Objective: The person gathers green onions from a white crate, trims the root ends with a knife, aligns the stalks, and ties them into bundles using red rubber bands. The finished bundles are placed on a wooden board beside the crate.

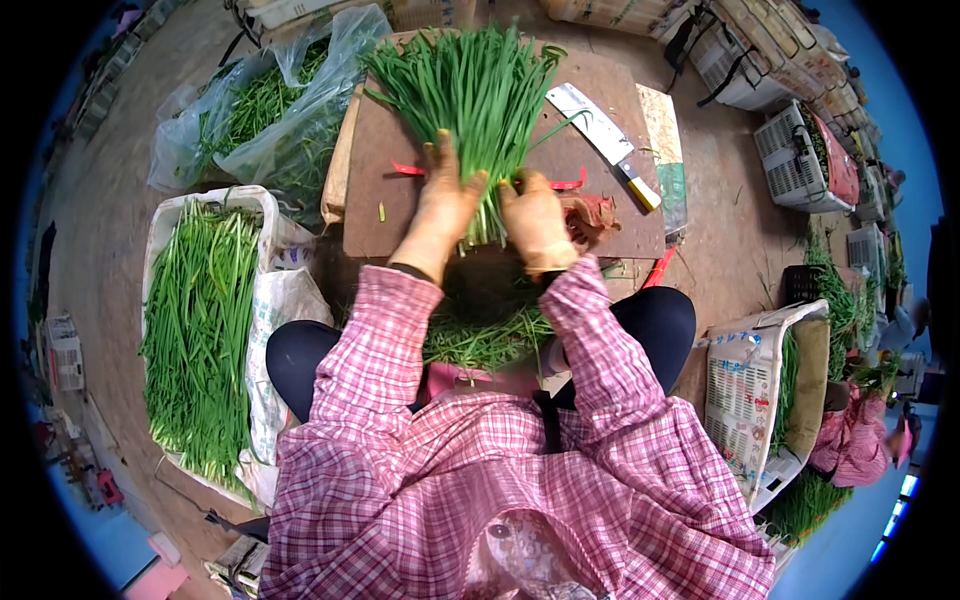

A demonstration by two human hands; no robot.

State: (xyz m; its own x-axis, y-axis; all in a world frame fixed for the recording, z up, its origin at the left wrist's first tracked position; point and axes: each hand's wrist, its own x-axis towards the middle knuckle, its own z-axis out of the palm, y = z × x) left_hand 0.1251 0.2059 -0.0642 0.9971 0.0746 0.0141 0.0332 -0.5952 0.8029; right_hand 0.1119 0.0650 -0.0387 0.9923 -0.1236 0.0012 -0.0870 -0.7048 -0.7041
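A thick bundle of garlic chives (480, 97) lies on a brown board (382, 217), leaves fanned away from me and pale stem ends towards me. Both my hands wear light gloves. My left hand (441, 199) grips the bundle's left side, thumb across the stems. On the right side, my right hand (536, 217) closes around the stems near their lower ends. A red tie strip (568, 182) runs beneath the bundle, its two ends showing at either side. Right of the leaves rests a cleaver (596, 124) with a yellow and black handle.
At my left stands a white crate (266, 217) full of chives (199, 337), with a plastic bag of greens (262, 112) beyond it. A reddish crumpled cloth (592, 217) lies by my right hand. Trimmings (487, 337) gather between my knees. Another person (855, 442) sits far right, past a white crate (739, 405).
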